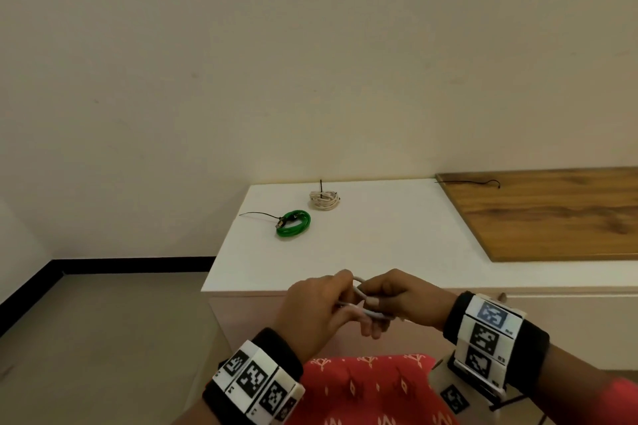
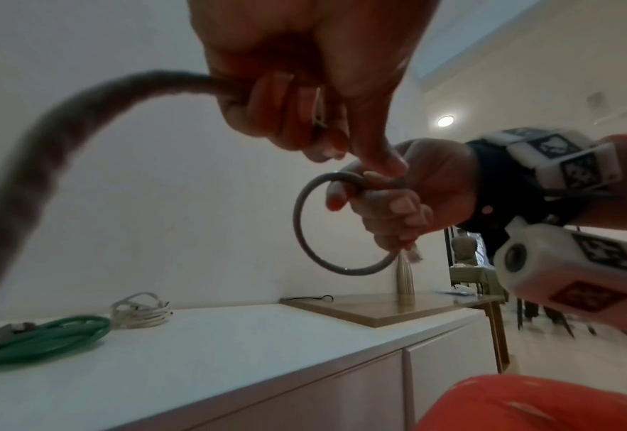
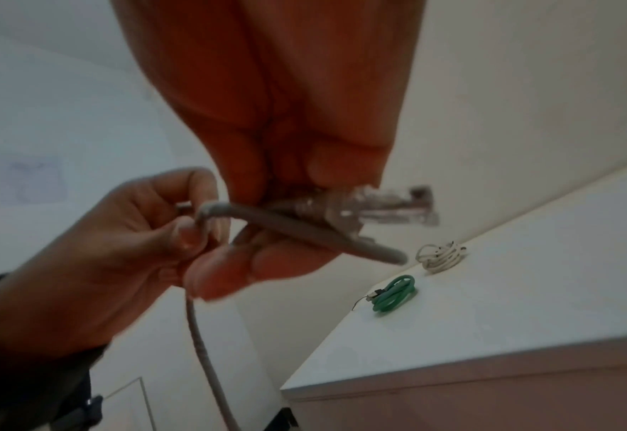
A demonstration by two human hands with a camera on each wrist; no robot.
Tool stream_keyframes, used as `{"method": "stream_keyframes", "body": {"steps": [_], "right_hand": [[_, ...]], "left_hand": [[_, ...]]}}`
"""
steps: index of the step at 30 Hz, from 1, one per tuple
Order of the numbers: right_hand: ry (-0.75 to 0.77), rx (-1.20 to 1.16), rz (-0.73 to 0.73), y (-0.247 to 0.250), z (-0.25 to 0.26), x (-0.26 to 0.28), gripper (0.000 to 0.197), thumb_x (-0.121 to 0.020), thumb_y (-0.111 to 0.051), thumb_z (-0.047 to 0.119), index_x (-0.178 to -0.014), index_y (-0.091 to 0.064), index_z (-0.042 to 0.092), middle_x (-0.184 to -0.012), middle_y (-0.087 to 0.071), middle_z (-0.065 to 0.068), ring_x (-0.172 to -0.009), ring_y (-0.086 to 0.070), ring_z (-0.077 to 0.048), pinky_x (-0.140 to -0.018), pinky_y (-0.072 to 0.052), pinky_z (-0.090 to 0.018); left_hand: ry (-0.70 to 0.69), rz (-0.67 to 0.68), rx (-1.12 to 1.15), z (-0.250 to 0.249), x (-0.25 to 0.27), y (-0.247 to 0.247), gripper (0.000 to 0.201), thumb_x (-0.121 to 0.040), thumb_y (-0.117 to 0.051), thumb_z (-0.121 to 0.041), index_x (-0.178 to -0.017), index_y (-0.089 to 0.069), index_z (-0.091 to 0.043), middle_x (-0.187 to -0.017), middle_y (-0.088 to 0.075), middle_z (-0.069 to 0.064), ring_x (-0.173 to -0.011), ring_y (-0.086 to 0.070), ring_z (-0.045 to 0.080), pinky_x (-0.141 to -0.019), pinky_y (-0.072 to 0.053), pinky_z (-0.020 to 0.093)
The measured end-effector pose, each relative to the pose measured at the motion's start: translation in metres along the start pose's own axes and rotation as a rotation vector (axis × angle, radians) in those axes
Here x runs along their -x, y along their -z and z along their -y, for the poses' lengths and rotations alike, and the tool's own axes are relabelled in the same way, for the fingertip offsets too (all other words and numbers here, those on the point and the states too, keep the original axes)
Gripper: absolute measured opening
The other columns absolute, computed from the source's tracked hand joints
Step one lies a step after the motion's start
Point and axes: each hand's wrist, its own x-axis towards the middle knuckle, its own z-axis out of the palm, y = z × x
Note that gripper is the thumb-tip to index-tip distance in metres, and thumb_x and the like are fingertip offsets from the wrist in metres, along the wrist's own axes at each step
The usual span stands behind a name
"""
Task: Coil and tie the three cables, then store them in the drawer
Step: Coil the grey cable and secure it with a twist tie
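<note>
The grey cable (image 1: pixel 362 307) is in the air at the desk's six o'clock edge, one loop formed: the left hand (image 1: pixel 312 309) pinches it and the right hand (image 1: pixel 402 300) grips the loop. Towards eleven o'clock on the desk (image 1: pixel 397 235) the green cable (image 1: pixel 294 223) and white cable (image 1: pixel 324 200) lie coiled and tied. A spare tie (image 1: pixel 473 182) waits at one o'clock. Still to do, by my reading: finishing the coil, tying, storing all three.

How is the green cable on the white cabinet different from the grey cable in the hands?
The green cable lies on the white cabinet; the grey cable is held in the air by the left hand and right hand. The green cable is fully coiled with a black tie on it; the grey cable shows one loop, its tail hanging loose. Both are round cables.
</note>
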Motion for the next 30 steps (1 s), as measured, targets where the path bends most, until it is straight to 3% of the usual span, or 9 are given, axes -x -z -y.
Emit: {"method": "stream_keyframes", "body": {"steps": [2, 5, 9, 11, 14, 17, 22, 26, 30], "right_hand": [[-0.010, -0.064, 0.023, 0.000, 0.002, 0.000, 0.021, -0.085, -0.041, 0.014, -0.086, -0.062, 0.014, -0.066, -0.070, 0.009, -0.063, -0.066, -0.004, -0.064, -0.053, -0.018], [-0.019, -0.141, 0.029, -0.001, 0.004, 0.001, 0.024, -0.088, -0.041, 0.005, -0.086, -0.063, 0.011, -0.070, -0.071, 0.006, -0.064, -0.067, -0.006, -0.065, -0.055, -0.019], [-0.032, -0.162, 0.006, -0.004, 0.010, 0.002, 0.031, -0.089, -0.039, -0.002, -0.074, -0.063, 0.012, -0.058, -0.065, 0.006, -0.041, -0.051, -0.004, -0.045, -0.041, -0.017], [-0.052, -0.175, -0.023, -0.008, 0.012, 0.002, 0.037, -0.093, -0.041, 0.009, -0.065, -0.063, 0.020, -0.047, -0.057, 0.007, -0.035, -0.038, -0.004, -0.040, -0.030, -0.017], [-0.038, -0.170, -0.042, -0.014, 0.017, 0.003, 0.051, -0.098, -0.035, 0.024, -0.056, -0.064, 0.031, -0.037, -0.039, 0.010, -0.032, -0.027, -0.004, -0.036, -0.023, -0.015], [-0.053, -0.225, -0.024, -0.005, 0.027, 0.008, 0.035, -0.093, -0.040, 0.031, -0.072, -0.065, 0.018, -0.035, -0.031, 0.011, -0.030, -0.021, -0.002, -0.033, -0.020, -0.013], [-0.113, -0.231, 0.052, 0.011, 0.033, 0.015, 0.036, -0.082, -0.046, 0.041, -0.064, -0.055, 0.011, -0.034, -0.031, 0.011, -0.029, -0.021, -0.003, -0.033, -0.018, -0.015], [-0.107, -0.362, 0.079, 0.010, 0.026, 0.012, 0.030, -0.090, -0.048, 0.031, -0.068, -0.053, 0.010, -0.040, -0.043, 0.007, -0.031, -0.031, -0.004, -0.035, -0.027, -0.013], [-0.150, -0.378, 0.038, 0.008, 0.029, 0.012, 0.034, -0.082, -0.050, 0.041, -0.067, -0.057, 0.012, -0.038, -0.031, 0.010, -0.032, -0.019, -0.002, -0.034, -0.016, -0.011]], "left_hand": [[-0.059, 0.037, 0.109, 0.006, 0.001, 0.001, 0.016, -0.079, -0.053, -0.038, -0.072, -0.042, -0.027, -0.072, -0.043, -0.020, -0.067, -0.043, -0.010, -0.060, -0.031, 0.005], [-0.069, 0.051, 0.184, 0.009, 0.002, -0.001, 0.008, -0.082, -0.054, -0.019, -0.080, -0.051, -0.026, -0.083, -0.040, -0.019, -0.076, -0.044, -0.007, -0.067, -0.034, 0.005], [0.099, -0.095, 0.263, 0.005, -0.001, 0.000, 0.034, -0.070, -0.072, -0.019, -0.072, -0.040, -0.029, -0.068, -0.042, -0.013, -0.060, -0.042, 0.001, -0.055, -0.034, 0.010], [0.159, -0.125, 0.244, 0.004, -0.005, 0.003, 0.042, -0.063, -0.077, -0.029, -0.072, -0.036, -0.033, -0.068, -0.044, -0.010, -0.057, -0.041, 0.002, -0.051, -0.034, 0.012], [0.167, -0.105, 0.195, 0.003, -0.009, 0.007, 0.033, -0.060, -0.069, -0.038, -0.069, -0.037, -0.036, -0.072, -0.049, -0.010, -0.059, -0.046, -0.001, -0.052, -0.032, 0.014], [0.160, -0.019, 0.425, 0.008, -0.010, 0.010, 0.024, -0.061, -0.069, -0.039, -0.070, -0.048, -0.031, -0.072, -0.058, -0.006, -0.047, -0.044, 0.004, -0.049, -0.033, 0.015], [0.114, 0.038, 0.727, 0.013, -0.010, 0.019, 0.007, -0.078, -0.066, -0.012, -0.075, -0.064, -0.018, -0.058, -0.063, -0.016, -0.048, -0.047, -0.004, -0.050, -0.035, 0.006], [0.126, -0.026, 0.708, 0.011, -0.015, 0.018, 0.014, -0.075, -0.070, -0.016, -0.067, -0.065, -0.026, -0.053, -0.058, -0.013, -0.042, -0.035, 0.000, -0.046, -0.029, 0.009], [0.228, -0.020, 0.771, 0.012, -0.018, 0.016, 0.016, -0.075, -0.071, -0.007, -0.066, -0.058, -0.013, -0.049, -0.057, -0.011, -0.038, -0.035, 0.004, -0.040, -0.028, 0.013]]}}
